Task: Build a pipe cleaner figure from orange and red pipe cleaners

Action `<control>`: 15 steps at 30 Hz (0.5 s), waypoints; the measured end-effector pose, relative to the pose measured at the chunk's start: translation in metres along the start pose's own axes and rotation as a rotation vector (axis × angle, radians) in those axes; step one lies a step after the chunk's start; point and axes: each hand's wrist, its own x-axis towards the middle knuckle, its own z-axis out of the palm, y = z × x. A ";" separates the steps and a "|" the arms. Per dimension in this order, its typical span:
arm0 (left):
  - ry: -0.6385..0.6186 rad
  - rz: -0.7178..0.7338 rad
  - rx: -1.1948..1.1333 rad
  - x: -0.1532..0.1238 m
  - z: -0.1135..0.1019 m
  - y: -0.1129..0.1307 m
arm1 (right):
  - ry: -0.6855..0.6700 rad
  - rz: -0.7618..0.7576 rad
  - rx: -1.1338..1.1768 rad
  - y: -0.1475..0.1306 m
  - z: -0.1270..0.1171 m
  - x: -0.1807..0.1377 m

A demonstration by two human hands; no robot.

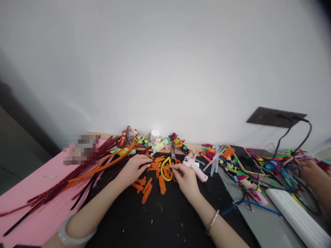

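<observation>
Strips (156, 165) in orange, beside left hand (134, 168)

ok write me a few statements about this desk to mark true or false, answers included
1. Orange pieces lie on the black mat. True.
2. The right hand grips the pink glue gun. False: the glue gun lies beside that hand.
3. Dark red stems lie across the pink surface. True.
4. The bangle on the left forearm is black. False: it is pale.
5. Another person's hand shows at the far right. True.
</observation>
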 end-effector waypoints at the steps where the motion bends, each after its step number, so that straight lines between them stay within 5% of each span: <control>1: -0.015 0.029 -0.001 0.000 0.001 0.001 | 0.002 0.013 0.002 0.001 0.000 0.000; 15: -0.050 0.100 -0.109 -0.003 0.004 0.020 | -0.010 0.078 -0.029 0.008 -0.001 0.007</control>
